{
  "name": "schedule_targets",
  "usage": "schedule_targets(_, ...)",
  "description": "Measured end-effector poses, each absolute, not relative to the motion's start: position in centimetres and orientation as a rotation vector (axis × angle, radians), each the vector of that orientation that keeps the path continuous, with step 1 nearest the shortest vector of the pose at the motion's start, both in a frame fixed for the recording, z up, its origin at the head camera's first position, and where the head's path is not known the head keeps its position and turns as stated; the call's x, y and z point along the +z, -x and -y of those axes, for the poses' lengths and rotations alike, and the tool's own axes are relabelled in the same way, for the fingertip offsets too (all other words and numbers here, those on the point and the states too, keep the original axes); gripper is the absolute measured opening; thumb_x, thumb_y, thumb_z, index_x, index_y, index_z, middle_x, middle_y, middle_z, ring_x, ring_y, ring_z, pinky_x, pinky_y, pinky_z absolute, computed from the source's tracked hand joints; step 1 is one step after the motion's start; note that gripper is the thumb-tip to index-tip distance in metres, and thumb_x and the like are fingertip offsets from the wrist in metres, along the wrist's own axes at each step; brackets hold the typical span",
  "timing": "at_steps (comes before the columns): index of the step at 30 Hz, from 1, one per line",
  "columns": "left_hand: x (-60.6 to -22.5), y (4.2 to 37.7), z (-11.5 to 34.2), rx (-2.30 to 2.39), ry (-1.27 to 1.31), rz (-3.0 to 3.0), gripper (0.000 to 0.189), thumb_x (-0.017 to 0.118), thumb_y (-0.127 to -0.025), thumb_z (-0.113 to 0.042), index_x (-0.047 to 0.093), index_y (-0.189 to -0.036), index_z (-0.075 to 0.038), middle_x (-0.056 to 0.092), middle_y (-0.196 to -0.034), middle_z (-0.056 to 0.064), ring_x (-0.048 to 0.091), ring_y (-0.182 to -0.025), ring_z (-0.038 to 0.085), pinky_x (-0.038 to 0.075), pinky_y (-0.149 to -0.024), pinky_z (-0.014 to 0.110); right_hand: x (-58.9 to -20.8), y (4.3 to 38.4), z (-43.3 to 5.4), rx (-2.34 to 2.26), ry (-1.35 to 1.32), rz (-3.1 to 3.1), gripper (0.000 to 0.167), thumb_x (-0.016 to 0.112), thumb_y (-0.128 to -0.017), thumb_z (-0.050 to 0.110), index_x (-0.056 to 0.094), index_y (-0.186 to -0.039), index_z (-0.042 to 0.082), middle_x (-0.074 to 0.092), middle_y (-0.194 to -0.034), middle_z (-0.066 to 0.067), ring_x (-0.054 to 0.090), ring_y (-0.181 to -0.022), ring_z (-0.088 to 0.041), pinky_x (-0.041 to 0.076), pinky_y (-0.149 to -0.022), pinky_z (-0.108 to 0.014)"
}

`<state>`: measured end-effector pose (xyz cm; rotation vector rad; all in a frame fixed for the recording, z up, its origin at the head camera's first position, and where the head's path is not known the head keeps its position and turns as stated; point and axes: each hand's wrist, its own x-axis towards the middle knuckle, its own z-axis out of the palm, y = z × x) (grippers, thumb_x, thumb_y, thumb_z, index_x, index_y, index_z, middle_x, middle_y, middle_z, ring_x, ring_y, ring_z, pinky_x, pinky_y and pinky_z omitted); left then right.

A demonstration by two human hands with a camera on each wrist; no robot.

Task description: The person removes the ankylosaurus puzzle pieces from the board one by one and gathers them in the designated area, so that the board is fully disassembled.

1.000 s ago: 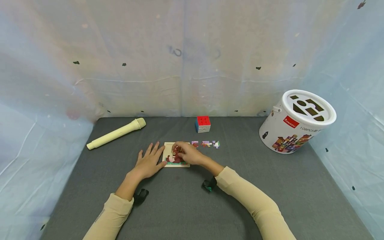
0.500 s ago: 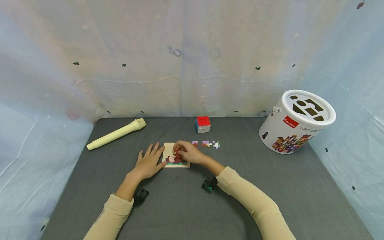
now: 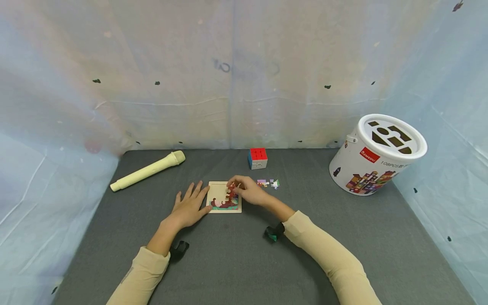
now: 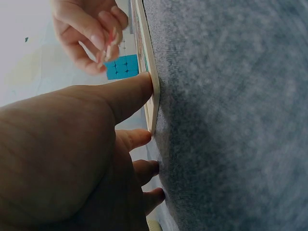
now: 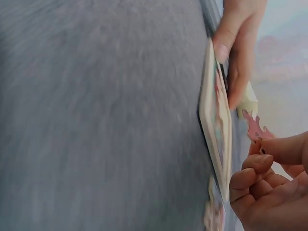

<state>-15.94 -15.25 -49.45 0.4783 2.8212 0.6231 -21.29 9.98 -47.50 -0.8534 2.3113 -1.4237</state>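
A small wooden jigsaw board point(image 3: 217, 186) lies at the middle of the table, with red, pink and green pieces along its bottom and right side. My left hand point(image 3: 188, 208) rests beside it, fingers spread, the thumb and a fingertip at its left edge. Above the board's right part, my right hand point(image 3: 248, 191) pinches a reddish jigsaw piece point(image 5: 255, 126) between thumb and fingers. In the right wrist view that piece is raised above the board. Two loose jigsaw pieces, one purple and orange point(image 3: 263, 183), one white and green point(image 3: 275, 184), lie to the right of the board.
Behind the board stands a puzzle cube point(image 3: 258, 158) with a red top. A pale yellow microphone-shaped object point(image 3: 148, 170) lies at the back left. At the back right is a large white bucket point(image 3: 345, 167) with shape holes in its lid. Plastic sheeting surrounds the grey tabletop point(image 3: 225, 258).
My right hand has moved to the right over the board, carrying the reddish jigsaw piece. It now covers the spot of one loose piece. My left hand has stayed put.
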Motion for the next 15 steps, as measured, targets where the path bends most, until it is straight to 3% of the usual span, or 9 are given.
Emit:
schedule_targets(5,-49.7,16.0,15.3,0.630,-0.499,-2.823,0.073,0.056,-0.101,-0.041,0.024,-0.160,-0.011,0.009,-0.165,0.020,0.002,-0.150,0.044,0.001,-0.109,0.074,-46.8,21.1,-13.1,-1.436,0.852,-2.327,0.020,0.056,-0.099,-0.005,0.062,-0.117,-0.010,0.066,-0.103,-0.023,0.057,-0.074,-0.036,0.044,-0.062,-0.025)
schedule_targets(9,-49.7,16.0,15.4,0.641,-0.501,-2.823,0.073,0.056,-0.101,-0.041,0.024,-0.159,-0.011,0.009,-0.165,0.020,0.002,-0.150,0.044,0.001,-0.109,0.075,-46.4,21.0,-15.8,-1.379,0.821,-2.397,0.020,0.057,-0.098,-0.004,0.064,-0.116,-0.009,0.066,-0.104,-0.025,0.056,-0.075,-0.035,0.044,-0.064,-0.026)
schedule_targets(15,-49.1,15.7,15.3,0.646,-0.487,-2.817,0.072,0.056,-0.102,-0.040,0.024,-0.160,-0.010,0.009,-0.165,0.020,0.002,-0.150,0.044,0.001,-0.109,0.074,-46.7,21.1,-18.9,-1.276,0.778,-2.493,0.017,0.060,-0.097,-0.003,0.068,-0.112,-0.004,0.066,-0.096,-0.012,0.047,-0.066,-0.016,0.039,-0.060,-0.026)
